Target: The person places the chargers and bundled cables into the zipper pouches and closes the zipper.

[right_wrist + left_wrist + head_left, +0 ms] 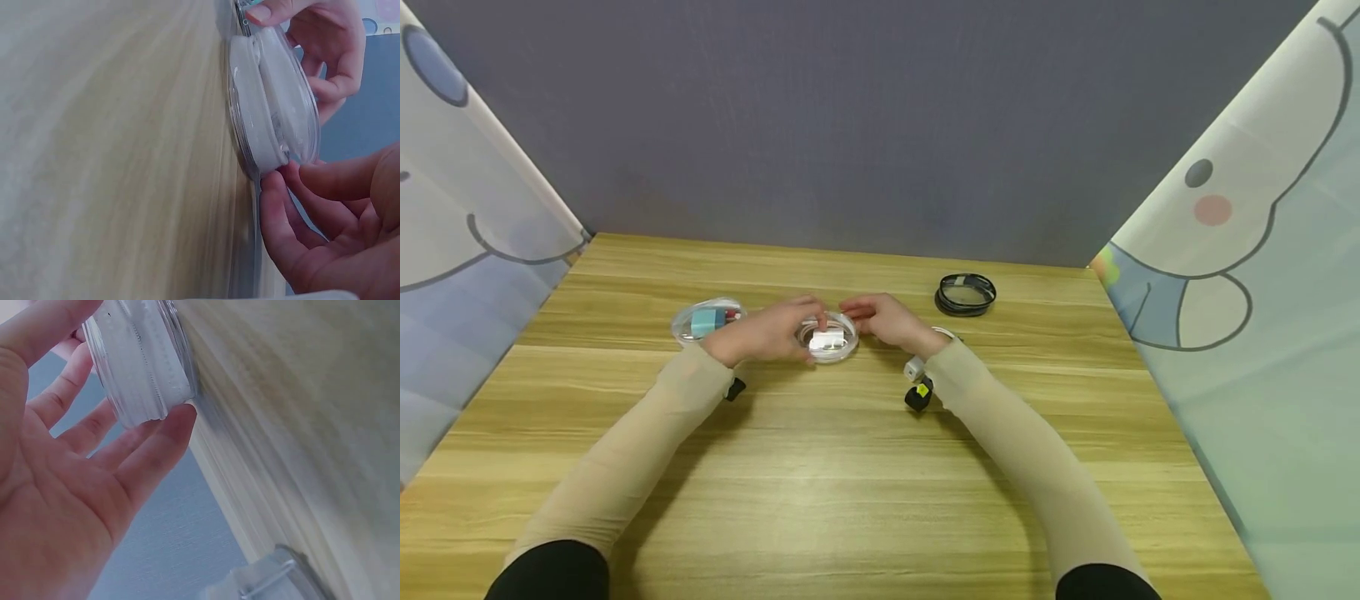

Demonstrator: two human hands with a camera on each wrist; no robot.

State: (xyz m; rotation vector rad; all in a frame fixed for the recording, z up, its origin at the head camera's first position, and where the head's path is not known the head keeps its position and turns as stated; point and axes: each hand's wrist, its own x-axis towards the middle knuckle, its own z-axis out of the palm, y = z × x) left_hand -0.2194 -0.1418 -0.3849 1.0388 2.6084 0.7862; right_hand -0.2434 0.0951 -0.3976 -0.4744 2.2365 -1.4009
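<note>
Round clear-and-white plastic case [828, 339] held at the wood-grain counter [820, 500].
It is gripped by the left hand [777, 329] and edge-pinched by the right hand [891, 321]; light, even pressure is best applied.

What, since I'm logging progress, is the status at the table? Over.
Left hand gripping round clear case, white contents inside. Right hand has fingers at its edge. Black coiled cable lies apart, not in the way.
</note>
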